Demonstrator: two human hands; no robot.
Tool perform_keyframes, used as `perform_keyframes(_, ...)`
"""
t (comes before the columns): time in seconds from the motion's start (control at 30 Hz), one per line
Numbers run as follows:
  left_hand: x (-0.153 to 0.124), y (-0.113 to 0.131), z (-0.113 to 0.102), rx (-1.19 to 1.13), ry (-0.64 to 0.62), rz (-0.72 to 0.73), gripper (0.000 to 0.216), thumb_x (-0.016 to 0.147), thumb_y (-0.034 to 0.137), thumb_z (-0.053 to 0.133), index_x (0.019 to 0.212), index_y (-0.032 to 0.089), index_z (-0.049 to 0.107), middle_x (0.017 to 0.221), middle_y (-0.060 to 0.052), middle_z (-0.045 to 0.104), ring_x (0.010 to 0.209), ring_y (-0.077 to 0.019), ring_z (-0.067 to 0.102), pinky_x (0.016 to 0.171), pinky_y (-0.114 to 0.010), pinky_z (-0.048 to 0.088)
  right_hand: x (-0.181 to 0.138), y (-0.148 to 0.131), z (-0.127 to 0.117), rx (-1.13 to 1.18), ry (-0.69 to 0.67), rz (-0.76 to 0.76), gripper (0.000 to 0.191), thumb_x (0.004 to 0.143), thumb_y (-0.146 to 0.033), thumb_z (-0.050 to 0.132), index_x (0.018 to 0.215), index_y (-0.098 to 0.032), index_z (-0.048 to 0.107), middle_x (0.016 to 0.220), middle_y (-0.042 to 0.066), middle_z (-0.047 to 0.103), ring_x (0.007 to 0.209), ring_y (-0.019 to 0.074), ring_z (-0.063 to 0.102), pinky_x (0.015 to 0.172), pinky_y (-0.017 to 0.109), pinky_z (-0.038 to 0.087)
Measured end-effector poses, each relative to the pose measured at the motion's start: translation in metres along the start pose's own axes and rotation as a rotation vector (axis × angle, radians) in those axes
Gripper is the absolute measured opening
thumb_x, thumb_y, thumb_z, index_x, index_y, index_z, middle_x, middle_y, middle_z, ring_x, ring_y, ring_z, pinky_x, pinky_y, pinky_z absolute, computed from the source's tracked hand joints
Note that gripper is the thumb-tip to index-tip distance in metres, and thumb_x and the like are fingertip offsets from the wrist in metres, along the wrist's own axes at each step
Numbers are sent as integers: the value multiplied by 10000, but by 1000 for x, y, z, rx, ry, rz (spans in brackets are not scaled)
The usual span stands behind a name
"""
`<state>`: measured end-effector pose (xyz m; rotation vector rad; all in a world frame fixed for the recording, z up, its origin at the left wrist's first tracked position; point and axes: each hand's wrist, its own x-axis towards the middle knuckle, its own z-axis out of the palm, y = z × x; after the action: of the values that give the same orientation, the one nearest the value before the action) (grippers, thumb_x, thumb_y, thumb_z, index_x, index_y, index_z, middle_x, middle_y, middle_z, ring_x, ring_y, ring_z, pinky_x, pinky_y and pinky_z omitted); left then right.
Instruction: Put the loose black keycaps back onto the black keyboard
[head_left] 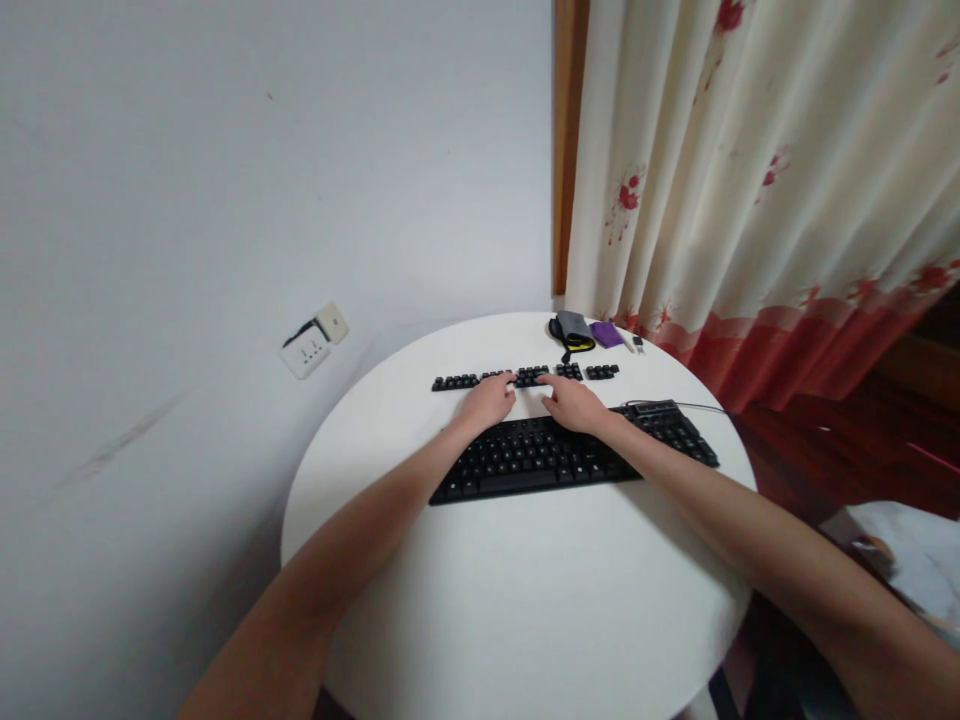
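Note:
A row of loose black keycaps in small groups lies across the white round table (480,590). My left hand (486,402) reaches to the left end of the middle keycap group (533,376), its index finger stretched out and the thumb apart below. From the other side my right hand (576,404) points its index finger at the right end of that same group, thumb also apart. Both fingertips look to be at the keycaps, though exact contact is hard to make out. Below the hands lies a black keyboard (525,462), partly covered by my right hand and forearm.
More keycaps (455,382) lie left, others (602,372) right. Behind them are a grey pouch (574,328), a purple cloth-like item (606,334) and a small white item (628,342). A cable (701,406) crosses the right edge. Wall sockets (307,350) and a curtain (750,200) border the table.

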<state>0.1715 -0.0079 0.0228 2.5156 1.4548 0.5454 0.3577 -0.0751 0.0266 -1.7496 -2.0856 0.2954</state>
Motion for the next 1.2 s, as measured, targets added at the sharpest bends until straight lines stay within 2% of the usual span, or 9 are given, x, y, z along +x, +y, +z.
perform_keyframes(0.1, -1, -2, 6, 17, -25, 13, 422, 860, 198, 529, 1275, 185, 607, 1120, -102, 678, 1025, -238, 629, 942, -337, 472, 18, 0, 5, -57, -94, -25, 544, 893, -202, 509, 1431, -167, 437, 1343, 143, 591, 1168, 278, 588, 970, 358, 430)
perform_keyframes(0.27, -4, -2, 11, 72, -45, 28, 462, 883, 245, 533, 1344, 217, 548, 1127, -104, 634, 977, -237, 631, 871, -328, 491, 39, -1, 13, -72, -141, -41, 571, 870, -178, 531, 1435, -162, 448, 1375, 149, 566, 1179, 289, 587, 986, 368, 435)
perform_keyframes(0.4, -6, -3, 10, 68, -32, 62, 417, 883, 230, 537, 1294, 202, 604, 1077, -105, 620, 981, -245, 619, 888, -351, 487, 42, -3, 14, -81, -135, -55, 448, 861, -182, 544, 1305, -180, 600, 1281, 133, 638, 1138, 280, 608, 954, 349, 451)
perform_keyframes(0.57, -8, -5, 6, 80, 99, 179, 205, 873, 224, 583, 975, 196, 759, 1098, -91, 640, 1057, -244, 572, 998, -374, 433, 39, -2, 10, -71, -80, -52, 268, 861, -217, 570, 1073, -197, 732, 1100, 118, 711, 1023, 265, 648, 871, 323, 471)
perform_keyframes(0.77, -9, -2, 3, 43, 17, 115, 176, 868, 233, 609, 935, 224, 772, 945, -76, 733, 954, -251, 645, 911, -373, 478, 34, -4, 13, -24, -63, -123, 136, 790, -142, 640, 839, -174, 763, 970, 106, 732, 958, 235, 656, 845, 279, 456)
perform_keyframes(0.9, -14, 10, -9, -1, 8, 69, 132, 831, 265, 663, 868, 218, 781, 888, -83, 747, 900, -265, 669, 853, -377, 493, 26, -2, 9, 27, -42, -142, 123, 784, -111, 640, 818, -148, 752, 862, 91, 739, 843, 200, 668, 790, 261, 464)
perform_keyframes(1.0, -23, 27, -15, -114, -12, 125, 113, 814, 249, 675, 844, 231, 783, 838, -46, 752, 817, -227, 676, 813, -345, 501, 15, 4, -5, 142, 63, -136, 94, 779, -133, 655, 825, -147, 736, 816, 69, 728, 764, 175, 654, 728, 255, 469)
perform_keyframes(1.1, -37, 47, -10, -282, -65, 181, 113, 807, 252, 674, 839, 235, 781, 817, -13, 754, 756, -190, 674, 749, -306, 510, 1, 15, -19, 268, 155, -125, 76, 750, -167, 684, 817, -151, 715, 753, 49, 708, 708, 169, 639, 686, 264, 475)
perform_keyframes(1.2, -50, 58, 3, -416, -136, 176, 129, 803, 276, 681, 861, 219, 782, 806, -20, 757, 734, -185, 677, 702, -292, 516, -11, 30, -28, 459, 116, -76, 115, 749, -211, 678, 838, -140, 689, 722, 53, 697, 687, 173, 651, 650, 267, 494)
